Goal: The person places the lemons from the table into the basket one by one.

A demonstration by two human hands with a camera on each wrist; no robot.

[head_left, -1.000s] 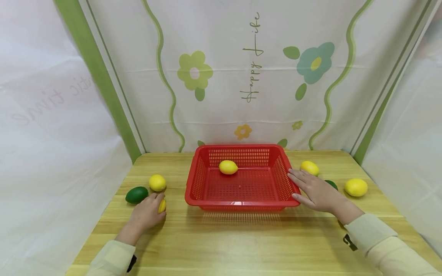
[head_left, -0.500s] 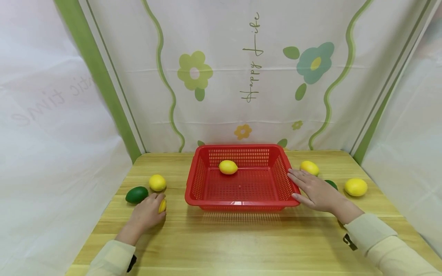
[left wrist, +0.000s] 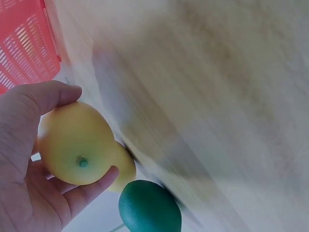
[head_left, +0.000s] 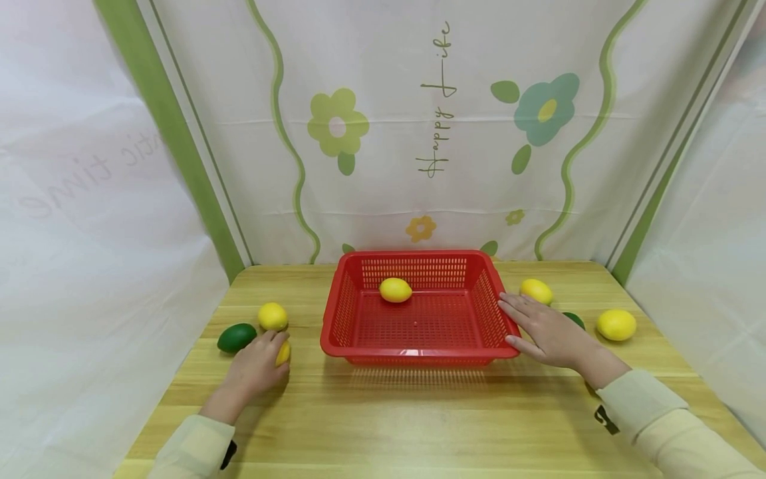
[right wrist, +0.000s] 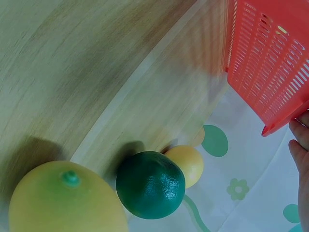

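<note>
My left hand (head_left: pixel 256 367) grips a yellow lemon (head_left: pixel 282 354) at the left of the table; in the left wrist view the thumb and fingers curl round this lemon (left wrist: pixel 77 145). Just behind it sits another lemon (head_left: pixel 272 317), with a dark green lime-like fruit (head_left: pixel 237 338) to its left. A red plastic basket (head_left: pixel 419 352) stands mid-table with one lemon (head_left: pixel 395 290) inside. My right hand (head_left: pixel 553 336) rests with straight fingers on the basket's right rim; in the right wrist view only some fingers (right wrist: pixel 300 137) show beside the basket.
Right of the basket lie two lemons, one farther back (head_left: pixel 536 292) and one farther right (head_left: pixel 616 325). A dark green fruit (right wrist: pixel 150 185) lies between them, partly hidden by my right hand in the head view. A printed white curtain (head_left: pixel 383 133) borders the wooden table (head_left: pixel 407 426).
My left hand and its lemon have shifted very slightly away from me and to the right in the last half second. The right hand and the basket stay put.
</note>
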